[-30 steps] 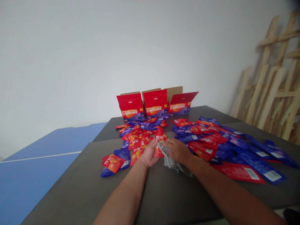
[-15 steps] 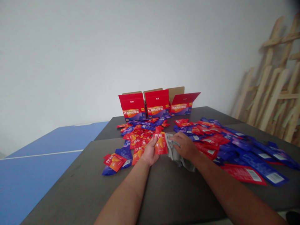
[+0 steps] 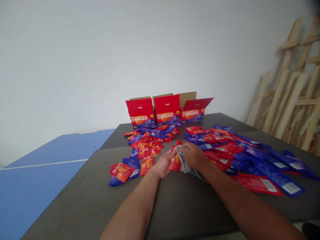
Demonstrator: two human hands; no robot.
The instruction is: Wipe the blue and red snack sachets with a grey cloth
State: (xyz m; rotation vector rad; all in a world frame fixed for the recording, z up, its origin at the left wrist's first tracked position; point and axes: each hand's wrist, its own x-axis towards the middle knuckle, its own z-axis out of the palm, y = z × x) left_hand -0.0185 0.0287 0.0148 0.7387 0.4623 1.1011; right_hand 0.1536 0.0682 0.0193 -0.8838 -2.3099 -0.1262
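My left hand (image 3: 164, 164) grips the left edge of a red pouch (image 3: 175, 162) with an orange fruit print, held above the dark table. A grey cloth (image 3: 184, 164) is bunched in my right hand (image 3: 193, 156), which presses it onto the right side of the pouch. Part of the pouch is hidden under the cloth. Just left of my left hand, a pile of red and blue pouches (image 3: 147, 146) spreads toward the back. To the right of my right hand lies a larger heap of red and blue pouches (image 3: 230, 148).
Three red and purple cartons with raised flaps stand at the back: a left carton (image 3: 141, 115), a middle carton (image 3: 167, 111) and a right carton (image 3: 193, 115). A blue table (image 3: 62, 150) adjoins at left. Wooden frames (image 3: 287, 100) lean on the wall at right.
The cloth in my right hand has moved left, from the pouch's right edge onto its face. My left hand and the pouch have shifted slightly right.
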